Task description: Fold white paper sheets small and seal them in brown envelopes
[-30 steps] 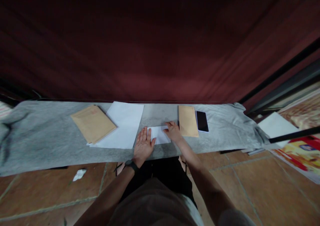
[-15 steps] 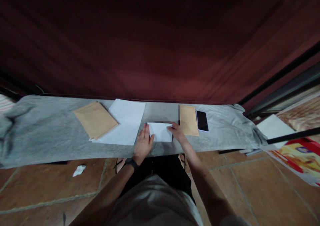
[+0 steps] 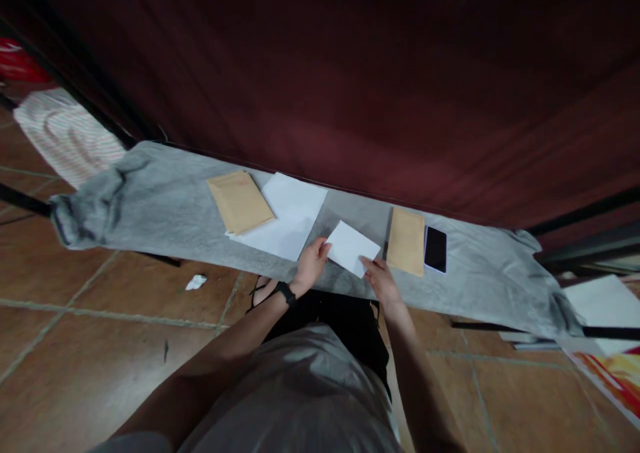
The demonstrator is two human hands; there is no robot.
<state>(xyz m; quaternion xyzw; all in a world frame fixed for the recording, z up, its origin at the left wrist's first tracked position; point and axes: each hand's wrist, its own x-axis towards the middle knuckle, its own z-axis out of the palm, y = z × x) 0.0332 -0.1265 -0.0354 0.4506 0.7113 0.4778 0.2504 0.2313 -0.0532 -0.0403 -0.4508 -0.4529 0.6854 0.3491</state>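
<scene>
A folded sheet of white paper (image 3: 353, 247) is held between both hands, tilted, above the grey cloth. My left hand (image 3: 313, 261) pinches its left edge, a dark watch on that wrist. At its lower right corner my right hand (image 3: 379, 278) grips with the thumb on top. Just left of the paper lie larger white sheets (image 3: 295, 216), with a small stack of brown envelopes (image 3: 241, 203) partly covering them. To the right of my right hand a single brown envelope (image 3: 406, 241) lies flat, and beside it a dark-screened phone (image 3: 436, 249).
Grey cloth (image 3: 165, 199) covers the long narrow bench. A dark red curtain (image 3: 320, 93) hangs along its far side. On the tiled floor are a crumpled white scrap (image 3: 195, 282) and, at the right, a colourful printed package (image 3: 613, 379). Striped fabric (image 3: 70, 136) shows at the far left.
The folded paper lay flat under my hands; now both hands grip it, lifted and turned at an angle. The left hand went from flat to pinching. The whole view has tilted and shifted.
</scene>
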